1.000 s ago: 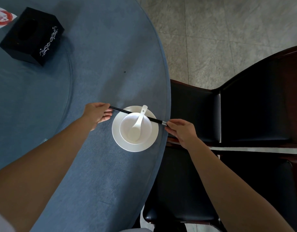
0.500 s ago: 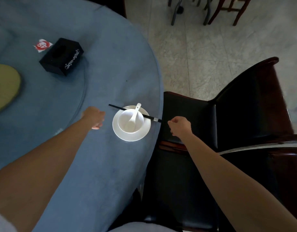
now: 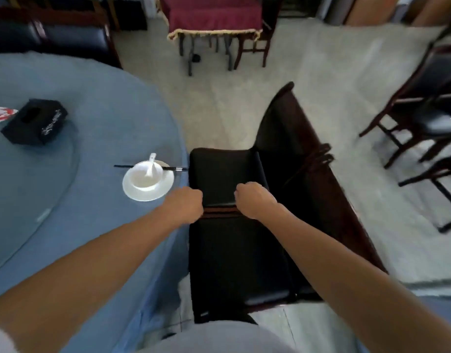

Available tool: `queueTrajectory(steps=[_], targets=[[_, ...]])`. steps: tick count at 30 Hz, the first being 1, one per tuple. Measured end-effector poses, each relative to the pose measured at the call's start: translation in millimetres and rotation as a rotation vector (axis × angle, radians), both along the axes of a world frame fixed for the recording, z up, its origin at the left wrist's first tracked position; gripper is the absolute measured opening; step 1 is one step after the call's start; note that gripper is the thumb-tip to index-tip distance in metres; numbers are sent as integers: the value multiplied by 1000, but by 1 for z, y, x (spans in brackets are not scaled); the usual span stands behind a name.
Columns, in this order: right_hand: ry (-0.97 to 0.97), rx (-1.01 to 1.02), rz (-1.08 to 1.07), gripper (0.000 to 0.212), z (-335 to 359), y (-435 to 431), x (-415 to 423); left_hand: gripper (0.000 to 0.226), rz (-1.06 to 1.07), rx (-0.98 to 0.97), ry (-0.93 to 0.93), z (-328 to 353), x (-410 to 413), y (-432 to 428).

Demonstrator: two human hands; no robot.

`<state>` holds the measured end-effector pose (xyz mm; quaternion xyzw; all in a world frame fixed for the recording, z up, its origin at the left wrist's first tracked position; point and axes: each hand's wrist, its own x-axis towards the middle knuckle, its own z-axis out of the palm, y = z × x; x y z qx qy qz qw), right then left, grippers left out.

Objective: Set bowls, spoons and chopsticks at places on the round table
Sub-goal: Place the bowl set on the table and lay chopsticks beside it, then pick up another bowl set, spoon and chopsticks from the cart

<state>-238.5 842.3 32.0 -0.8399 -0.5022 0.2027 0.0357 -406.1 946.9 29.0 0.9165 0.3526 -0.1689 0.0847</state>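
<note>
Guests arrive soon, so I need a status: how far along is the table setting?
Done: one place on the round blue table has a white bowl on a white saucer, a white spoon inside, and black chopsticks across the saucer. In hand: nothing; left hand and right hand are curled, empty. Left: no other setting shows on the visible table, so more places likely remain.

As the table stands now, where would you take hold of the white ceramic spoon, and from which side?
Probably pinch the white ceramic spoon by its handle tip, from above: the handle juts over the white bowl's far rim, while its scoop lies inside.
</note>
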Motion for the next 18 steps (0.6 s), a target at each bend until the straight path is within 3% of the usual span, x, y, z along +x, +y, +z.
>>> queueTrajectory(steps=[4, 8, 13, 18], targets=[[62, -15, -301, 29, 5, -125, -14, 15, -313, -71, -38, -7, 32, -79], [109, -191, -578, 36, -10, -245, -58, 29, -562, -212, 27, -17, 46, -184], [201, -385, -760, 33, -19, -369, -108, 33, -859, -291, 144, -13, 33, -312], [257, -366, -982, 30, -14, -463, -148, 34, -1023, -315, 298, -5, 30, -390]])
